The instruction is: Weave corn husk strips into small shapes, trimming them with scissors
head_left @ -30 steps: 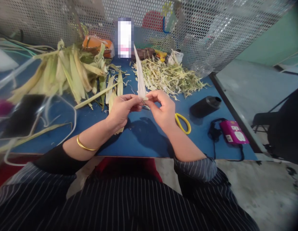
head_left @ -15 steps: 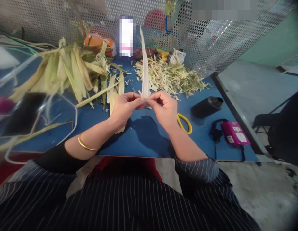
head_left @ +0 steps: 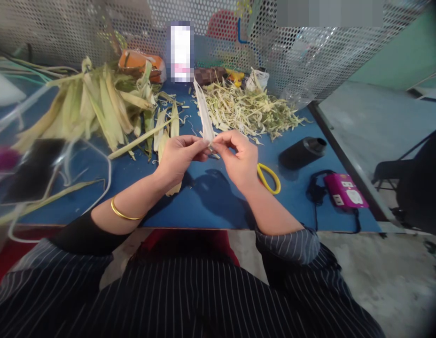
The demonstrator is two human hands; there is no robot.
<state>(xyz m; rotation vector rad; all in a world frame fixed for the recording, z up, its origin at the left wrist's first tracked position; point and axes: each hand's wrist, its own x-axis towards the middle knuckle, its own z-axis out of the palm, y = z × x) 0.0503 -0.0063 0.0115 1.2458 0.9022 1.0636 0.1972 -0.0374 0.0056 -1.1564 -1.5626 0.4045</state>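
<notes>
Hands: two, both the person's own, meeting above the desk.
Left hand: grip pinched narrow on the base of the pale husk strip; one gold bangle on that forearm.
Right hand: grip closed at thumb and forefinger on the same base, fingertips next to the left ones.
Pale husk strip: one, rising from between the fingertips and leaning slightly left, its lowest end hidden by the fingers.
Husk pile: one, at the left; the leaves overlap too much to count.
Loose husk under the left hand: one piece, its middle covered, a lower end showing.
Shredded heap: one, beyond the right hand; shreds too tangled to count.
Yellow loop: one, just beside the right wrist, partly behind it, so perhaps only part of a larger object.
Black cylinder: one, lying on its side.
Magenta box: one, near the right edge, with a black cord.
Dark flat panel: one, at far left, blurred.
Orange packet: one, partly behind the husk pile.
Pixelated upright block: one, details unreadable.
</notes>
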